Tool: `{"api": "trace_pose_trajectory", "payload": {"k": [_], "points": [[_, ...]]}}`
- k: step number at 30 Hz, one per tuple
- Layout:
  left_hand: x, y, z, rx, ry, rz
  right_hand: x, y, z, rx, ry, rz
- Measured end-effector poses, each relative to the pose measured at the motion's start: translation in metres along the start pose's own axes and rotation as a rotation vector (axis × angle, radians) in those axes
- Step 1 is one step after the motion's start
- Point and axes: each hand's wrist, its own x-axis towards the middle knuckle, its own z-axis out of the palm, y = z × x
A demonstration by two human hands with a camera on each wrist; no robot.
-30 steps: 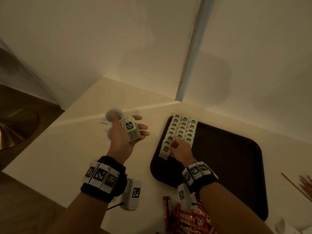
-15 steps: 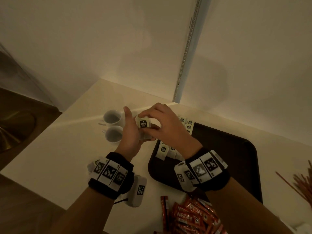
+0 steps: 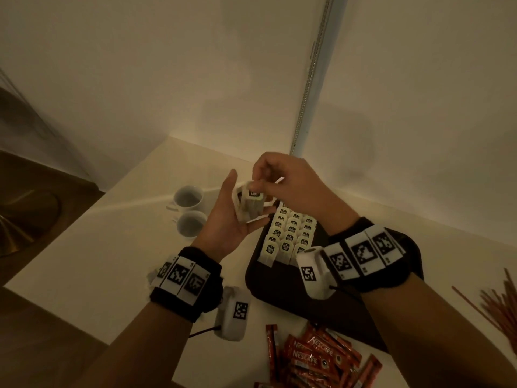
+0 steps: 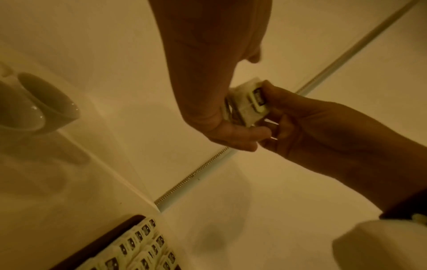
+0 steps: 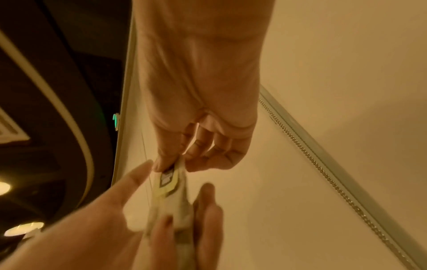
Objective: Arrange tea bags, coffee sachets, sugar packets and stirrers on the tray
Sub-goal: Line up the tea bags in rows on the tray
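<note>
My left hand (image 3: 233,219) hovers palm up between the cups and the tray, fingers curled round a small stack of white tea bags (image 3: 251,205). My right hand (image 3: 270,180) reaches over from the right and pinches the top tea bag (image 5: 171,182) of that stack between thumb and forefinger. The wrist views show the same pinch on the stack (image 4: 250,103). On the dark tray (image 3: 282,292), three rows of tea bags (image 3: 291,236) lie overlapped along its left side. The rest of the tray is partly hidden by my right wrist.
Two white cups (image 3: 190,211) stand left of the tray. Red coffee sachets (image 3: 316,359) lie heaped at the near edge of the counter. Thin stirrers (image 3: 500,301) lie at the far right. Walls close the counter off at the back.
My right hand has left the tea bag rows on the tray and come up to the stack in my left hand, where it now pinches the top bag.
</note>
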Motion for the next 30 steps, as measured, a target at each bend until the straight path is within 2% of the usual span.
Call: {"api": "trace_pose_trajectory", "payload": {"k": [4,8,11,19,23,27,30], "points": [[0.002,-0.006,0.004,0.134,0.026,0.153,0.008,-0.02,-0.021,0.024,0.09,-0.024],[0.006,-0.006,0.014,0.004,0.021,0.231,0.011,-0.041,-0.038,0.037,0.101,-0.045],[0.008,-0.003,0.022,-0.004,-0.004,0.289,0.011,-0.047,-0.043,-0.001,0.113,-0.055],[0.003,-0.002,0.036,-0.056,-0.128,0.282,0.005,-0.052,-0.046,-0.092,0.12,-0.089],[0.0,0.002,0.04,-0.019,-0.074,0.284,0.005,-0.055,-0.047,-0.105,0.1,-0.083],[-0.001,0.009,0.041,0.03,-0.012,0.352,0.005,-0.054,-0.048,-0.109,0.057,-0.044],[0.0,0.012,0.04,0.085,-0.028,0.396,0.005,-0.053,-0.047,-0.1,0.061,-0.033]]}}
